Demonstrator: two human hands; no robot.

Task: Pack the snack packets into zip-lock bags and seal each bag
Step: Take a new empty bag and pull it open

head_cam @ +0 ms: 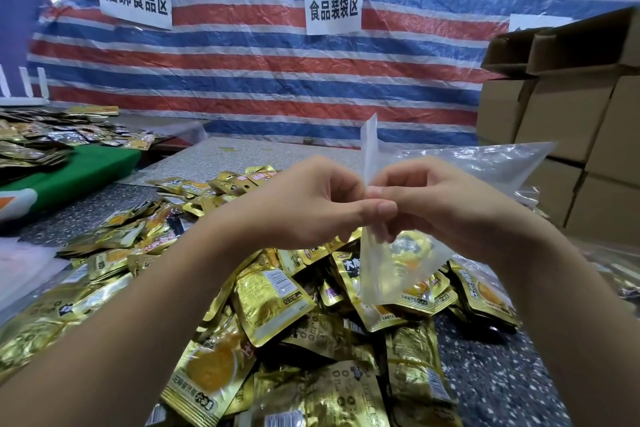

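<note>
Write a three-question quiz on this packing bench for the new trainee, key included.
1. True or false: both hands pinch the zip-lock bag at one spot.
2. Which stands at the right edge: A) cardboard boxes, B) a scale, C) a fan?
3. Fill in: the gold snack packets lie in a loose ____ under the hands.

Key: 1 true, left hand and right hand meet on it. 2 A, cardboard boxes. 3 heap.

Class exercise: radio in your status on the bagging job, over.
Left hand and right hand both pinching the zip-lock bag at its edge. Bag held above the snack packets, contents unclear. Nothing in the way.
</note>
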